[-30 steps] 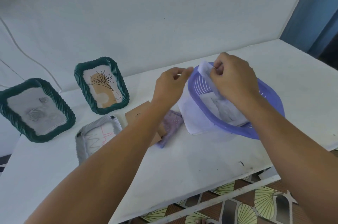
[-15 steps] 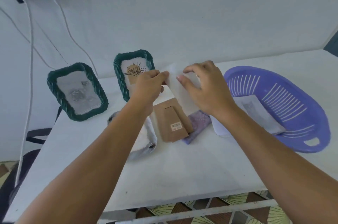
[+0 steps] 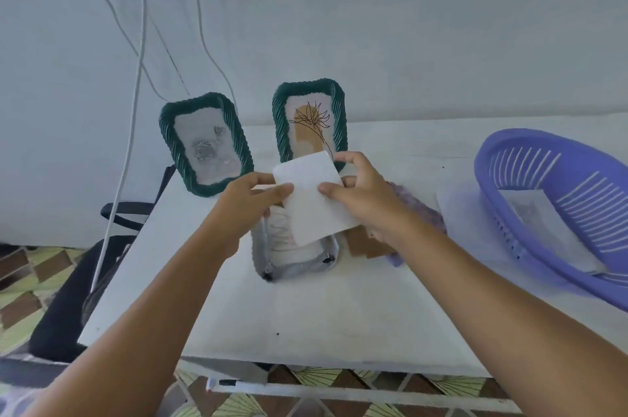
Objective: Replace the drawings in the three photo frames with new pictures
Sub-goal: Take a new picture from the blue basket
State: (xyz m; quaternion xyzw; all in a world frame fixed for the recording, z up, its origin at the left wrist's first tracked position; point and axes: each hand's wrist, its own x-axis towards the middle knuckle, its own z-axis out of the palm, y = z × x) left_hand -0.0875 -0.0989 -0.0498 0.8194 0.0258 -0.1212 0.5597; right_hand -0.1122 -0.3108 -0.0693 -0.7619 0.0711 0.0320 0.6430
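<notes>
Both hands hold a white paper sheet (image 3: 314, 200), blank side toward me, just above a grey frame (image 3: 292, 263) lying face down on the table. My left hand (image 3: 251, 205) pinches the sheet's left edge and my right hand (image 3: 363, 192) pinches its right edge. Inside the grey frame a drawing with red lines (image 3: 280, 233) shows partly under the sheet. Two green woven frames lean on the wall: the left one (image 3: 205, 142) holds a grey rose drawing, the right one (image 3: 311, 120) a flower sketch on tan.
A purple plastic basket (image 3: 557, 212) at the right holds more paper pictures (image 3: 530, 216). A brown backing board (image 3: 365, 245) and a purple cloth (image 3: 419, 212) lie under my right wrist. White cables (image 3: 132, 110) hang down the wall at the left; the table's left edge drops to a dark bag (image 3: 64, 307).
My hands lifted a white sheet out of the purple basket and carried it left, over the grey frame. The view swung left with them.
</notes>
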